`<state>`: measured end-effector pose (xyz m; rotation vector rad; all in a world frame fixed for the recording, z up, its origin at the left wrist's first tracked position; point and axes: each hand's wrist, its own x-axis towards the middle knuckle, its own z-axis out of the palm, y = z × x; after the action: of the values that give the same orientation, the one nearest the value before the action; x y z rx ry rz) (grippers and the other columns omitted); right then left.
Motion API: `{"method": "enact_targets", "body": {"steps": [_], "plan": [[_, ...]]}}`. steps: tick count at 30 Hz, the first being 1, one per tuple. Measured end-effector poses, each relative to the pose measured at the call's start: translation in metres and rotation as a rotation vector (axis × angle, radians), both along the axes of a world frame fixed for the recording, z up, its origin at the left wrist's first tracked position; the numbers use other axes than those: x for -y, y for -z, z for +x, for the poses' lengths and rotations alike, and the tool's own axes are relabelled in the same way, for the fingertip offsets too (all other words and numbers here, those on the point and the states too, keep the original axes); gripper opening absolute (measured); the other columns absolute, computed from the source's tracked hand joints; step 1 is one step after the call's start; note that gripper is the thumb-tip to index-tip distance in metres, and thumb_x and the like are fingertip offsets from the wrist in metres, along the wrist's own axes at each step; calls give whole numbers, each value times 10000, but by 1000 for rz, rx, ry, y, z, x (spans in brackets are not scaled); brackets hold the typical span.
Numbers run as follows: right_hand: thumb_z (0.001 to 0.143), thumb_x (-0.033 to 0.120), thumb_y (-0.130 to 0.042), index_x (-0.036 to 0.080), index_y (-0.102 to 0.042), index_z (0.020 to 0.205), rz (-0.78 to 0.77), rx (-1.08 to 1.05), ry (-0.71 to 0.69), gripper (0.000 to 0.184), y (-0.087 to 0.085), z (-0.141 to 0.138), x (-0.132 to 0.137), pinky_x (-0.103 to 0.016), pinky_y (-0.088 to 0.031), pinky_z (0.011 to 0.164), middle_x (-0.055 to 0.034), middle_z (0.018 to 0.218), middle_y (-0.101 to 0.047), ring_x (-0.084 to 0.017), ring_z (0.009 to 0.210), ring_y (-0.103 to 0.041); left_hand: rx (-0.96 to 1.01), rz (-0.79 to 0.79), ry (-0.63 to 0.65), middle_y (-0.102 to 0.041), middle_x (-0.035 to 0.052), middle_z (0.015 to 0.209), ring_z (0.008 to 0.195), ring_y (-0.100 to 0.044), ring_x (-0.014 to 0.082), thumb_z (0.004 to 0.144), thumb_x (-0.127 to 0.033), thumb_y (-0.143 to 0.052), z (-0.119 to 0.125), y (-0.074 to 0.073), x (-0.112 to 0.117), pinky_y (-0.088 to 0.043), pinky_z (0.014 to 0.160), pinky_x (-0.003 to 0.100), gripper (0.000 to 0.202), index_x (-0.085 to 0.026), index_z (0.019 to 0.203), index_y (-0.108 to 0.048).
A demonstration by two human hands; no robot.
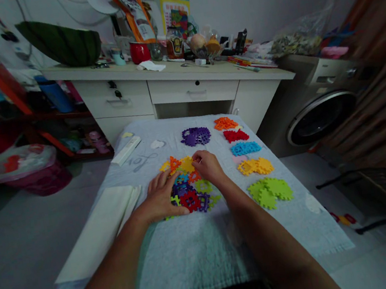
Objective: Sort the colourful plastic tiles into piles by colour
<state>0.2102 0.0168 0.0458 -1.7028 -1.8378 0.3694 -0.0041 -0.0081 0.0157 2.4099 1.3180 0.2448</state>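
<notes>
Pieces (189, 201) lie heaped, colours mixed, on the table (197, 257) between our 2 hands.
We spread our left hand (163, 200) over the heap's left edge; our right hand (207, 166) bunches up at its far side, whether pinching we cannot tell. We see orange scraps (12, 163) in a lined pink bin (41, 177), something brown (174, 49) in a glass jar (174, 35) and pale bits (295, 44) in a clear bag (321, 14).

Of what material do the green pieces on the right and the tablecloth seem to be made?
Green pieces: probably plastic, rather matte, judging by even bright colour and crisp notched edges. Tablecloth: apparently fabric, matte, with soft creases and hemmed edge; fibre unclear.
</notes>
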Motion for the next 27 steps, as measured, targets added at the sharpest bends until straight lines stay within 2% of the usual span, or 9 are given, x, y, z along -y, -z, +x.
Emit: {"method": "enact_targets", "body": {"steps": [3,7,11,14,17,23,27], "plan": [[767,115,-580,169,-660,851,38,-54,-17,128,-18,22,10,-252,-419,746,-18,828,-646,-140,762,-559,17,24,-5,-193,167,1603,1455,-182,429,534,-658,-782,0,2,-1,-205,1151,564,1157,-253,1508,-306],[736,119,-546,175,-653,836,51,-42,24,157,-36,72,28,-248,-395,675,1,758,-618,-134,697,-532,49,65,-3,-261,160,1579,1437,-229,422,563,-635,-773,0,7,-3,-230,1141,570,1083,-252,1484,-352],[718,136,-536,178,-662,800,62,41,129,157,-40,129,47,-256,-400,661,-7,737,-612,-140,681,-534,73,86,-1,-302,152,1562,1417,-271,414,588,-644,-749,1,7,-5,-251,1135,565,1048,-240,1475,-362],[710,136,-538,175,-690,808,59,125,239,184,-37,160,59,-272,-424,685,-28,774,-632,-152,697,-556,72,96,3,-319,147,1552,1412,-285,398,604,-643,-735,1,6,-7,-259,1137,546,1032,-233,1474,-360],[725,131,-540,170,-712,850,50,178,260,216,-31,172,67,-285,-451,728,-49,835,-651,-162,731,-579,77,108,0,-339,134,1542,1410,-294,387,616,-650,-721,0,8,-8,-257,1143,533,987,-242,1453,-393],[753,62,-532,133,-714,964,24,272,144,288,-15,166,73,-278,-476,815,-102,1011,-658,-165,837,-602,109,117,-18,-362,134,1531,1392,-317,390,629,-640,-715,0,13,-11,-262,1143,535,956,-220,1435,-419],[774,32,-499,115,-717,1004,-34,384,82,328,-9,167,78,-292,-461,907,-127,1073,-646,-184,932,-606,142,139,-9,-405,132,1494,1369,-345,370,667,-613,-695,0,12,-12,-283,1133,518,860,-211,1390,-461]]}}
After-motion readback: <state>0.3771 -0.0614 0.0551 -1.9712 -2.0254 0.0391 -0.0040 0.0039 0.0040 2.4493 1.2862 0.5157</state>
